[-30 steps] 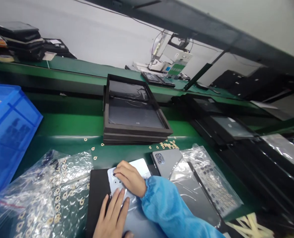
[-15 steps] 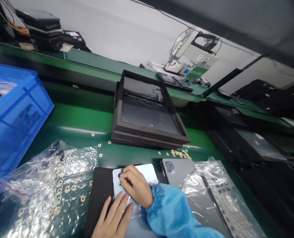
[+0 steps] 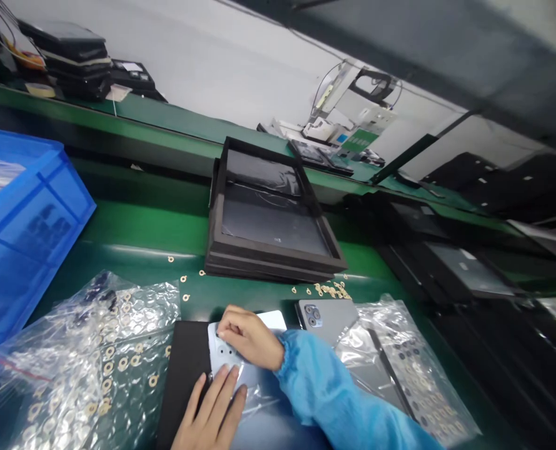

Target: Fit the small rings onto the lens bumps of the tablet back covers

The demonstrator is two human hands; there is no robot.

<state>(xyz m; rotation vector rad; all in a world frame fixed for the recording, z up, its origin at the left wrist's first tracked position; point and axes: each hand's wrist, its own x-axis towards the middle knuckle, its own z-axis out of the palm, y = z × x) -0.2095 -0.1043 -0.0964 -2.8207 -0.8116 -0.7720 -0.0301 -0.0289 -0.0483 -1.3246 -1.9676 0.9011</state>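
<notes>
A pale blue tablet [image 3: 269, 415] lies back up on a black pad [image 3: 179, 369], with clear film over its lower part. My left hand [image 3: 212, 409] rests on it with fingers spread, just below the camera area [image 3: 225, 355], where small dark holes show. Thumb and forefinger of my right hand [image 3: 247, 337] are pinched together at the upper left of that area; whatever they hold is too small and covered to make out. Right of my hands, a grey tablet [image 3: 332, 312] with a camera block sits partly under clear film.
Left is a bag of gold-coloured rings [image 3: 109, 356] near a blue crate [image 3: 44, 206]. Loose rings [image 3: 332, 290] lie by stacked black trays [image 3: 278, 250]. Another bag of small parts [image 3: 421, 375] is at right, and black cases [image 3: 465, 269] stand beyond it.
My right hand has shifted slightly up and left over the camera area, showing more of its holes. My left hand stays flat on the tablet. The whole view has moved a little.
</notes>
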